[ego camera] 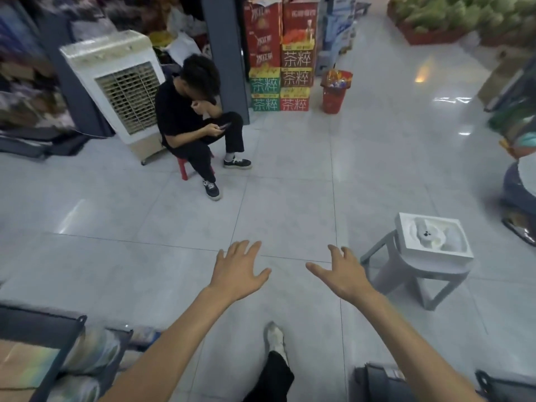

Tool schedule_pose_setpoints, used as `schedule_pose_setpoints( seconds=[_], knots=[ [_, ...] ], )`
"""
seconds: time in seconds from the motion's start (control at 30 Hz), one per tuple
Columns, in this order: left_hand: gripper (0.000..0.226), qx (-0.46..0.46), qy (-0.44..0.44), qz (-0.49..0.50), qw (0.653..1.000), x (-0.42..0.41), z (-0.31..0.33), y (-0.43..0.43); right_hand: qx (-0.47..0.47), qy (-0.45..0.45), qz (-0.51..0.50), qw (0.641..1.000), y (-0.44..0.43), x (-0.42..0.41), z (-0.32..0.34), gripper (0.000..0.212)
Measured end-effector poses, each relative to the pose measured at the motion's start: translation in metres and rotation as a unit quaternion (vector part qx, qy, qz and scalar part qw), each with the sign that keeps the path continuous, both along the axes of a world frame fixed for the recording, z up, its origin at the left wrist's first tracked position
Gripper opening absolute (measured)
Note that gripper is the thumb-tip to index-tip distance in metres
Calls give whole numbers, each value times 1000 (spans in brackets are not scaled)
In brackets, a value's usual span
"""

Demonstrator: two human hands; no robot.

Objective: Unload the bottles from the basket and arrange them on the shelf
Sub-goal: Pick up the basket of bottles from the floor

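Note:
Both my arms reach forward over the tiled floor. My left hand [236, 271] is spread flat with straight fingers and holds nothing. My right hand [340, 272] is also spread, thumb out to the left, and is empty. A red basket [333, 95] filled with colourful packaged goods stands far ahead on the floor beside stacked drink cartons [281, 79]. I cannot make out single bottles in it. Part of a dark shelf edge [43, 326] shows at the lower left.
A person in black sits on a small red stool [183, 166] at the left, in front of a white air cooler [116, 88]. A grey stool [417, 274] bearing a white moulded tray [406, 245] stands close on my right. My own shoe [275, 338] is below.

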State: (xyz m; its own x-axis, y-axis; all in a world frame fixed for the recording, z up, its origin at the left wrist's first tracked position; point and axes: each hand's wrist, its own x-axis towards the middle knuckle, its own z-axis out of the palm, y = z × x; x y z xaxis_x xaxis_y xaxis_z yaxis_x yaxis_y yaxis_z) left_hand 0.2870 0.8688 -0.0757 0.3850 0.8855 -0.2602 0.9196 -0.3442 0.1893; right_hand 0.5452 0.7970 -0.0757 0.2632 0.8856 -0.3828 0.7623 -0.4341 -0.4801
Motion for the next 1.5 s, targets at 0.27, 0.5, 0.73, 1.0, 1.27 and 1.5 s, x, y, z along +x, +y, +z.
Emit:
schedule_pose_setpoints(
  seconds=[0.27,0.5,0.73,1.0,1.27,1.5],
  knots=[
    [79,-10,9,-32,999,56,-18,156,-32,-131,76,988,155,58,-8,97],
    [81,13,-1,-63,998,117,-9,289,-21,-160,65,985,269,121,1,96],
    [81,12,3,-97,995,211,-20,401,-30,-138,33,989,368,215,-5,96],
    [81,17,19,-99,995,345,-3,544,-26,-131,13,991,503,348,-3,97],
    [94,46,11,-115,992,474,24,673,-1,-141,27,990,630,460,15,94],
    [98,60,3,-110,992,556,14,799,6,-148,24,989,755,551,13,93]
  ],
)
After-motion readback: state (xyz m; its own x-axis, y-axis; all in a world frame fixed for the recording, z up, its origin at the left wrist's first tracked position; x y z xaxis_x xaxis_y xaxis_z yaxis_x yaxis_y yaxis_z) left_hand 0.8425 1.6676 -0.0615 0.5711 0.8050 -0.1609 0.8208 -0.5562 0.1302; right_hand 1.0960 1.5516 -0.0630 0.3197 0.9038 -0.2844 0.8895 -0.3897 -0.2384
